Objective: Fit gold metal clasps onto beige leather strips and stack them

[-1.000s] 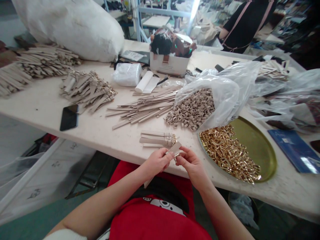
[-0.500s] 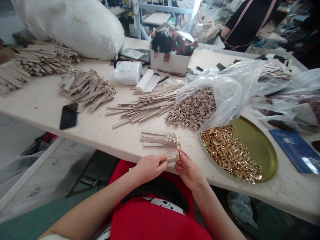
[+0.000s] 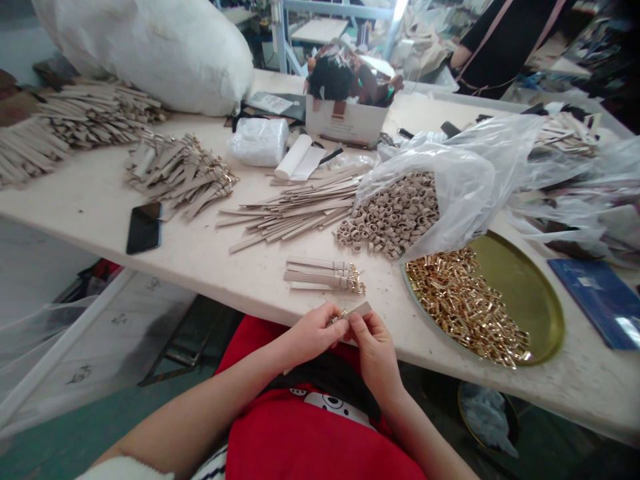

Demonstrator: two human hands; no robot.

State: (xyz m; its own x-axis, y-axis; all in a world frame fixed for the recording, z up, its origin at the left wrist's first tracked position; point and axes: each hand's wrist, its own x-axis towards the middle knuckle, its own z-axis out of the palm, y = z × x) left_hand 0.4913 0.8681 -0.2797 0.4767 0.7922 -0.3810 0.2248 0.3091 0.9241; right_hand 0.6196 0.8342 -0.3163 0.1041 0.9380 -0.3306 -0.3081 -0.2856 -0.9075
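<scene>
My left hand (image 3: 316,333) pinches a small gold buckle (image 3: 339,317) at the table's front edge. My right hand (image 3: 374,343) is closed on a beige strap (image 3: 361,309), whose flat end sticks out above the fingers. The two hands nearly touch, and the fingers hide most of the strap and buckle. Just beyond them lies a small bundle of straps with gold buckles (image 3: 323,275). Loose beige straps (image 3: 290,217) are spread behind that bundle. To the right, beige loops (image 3: 395,213) spill from a clear plastic bag (image 3: 460,167). A round tray (image 3: 543,300) holds gold buckles (image 3: 465,307).
A phone (image 3: 144,228) lies at the left. Behind it are heaps of straps (image 3: 183,170) and a big white sack (image 3: 150,53). A white box (image 3: 345,123) stands at the back, and a blue booklet (image 3: 593,300) at the right. A person in black (image 3: 505,47) is beyond the table.
The strap's flat end now points up past my right fingers, and the buckle has come to my left fingertips. My hands are closer together. The view has shifted slightly.
</scene>
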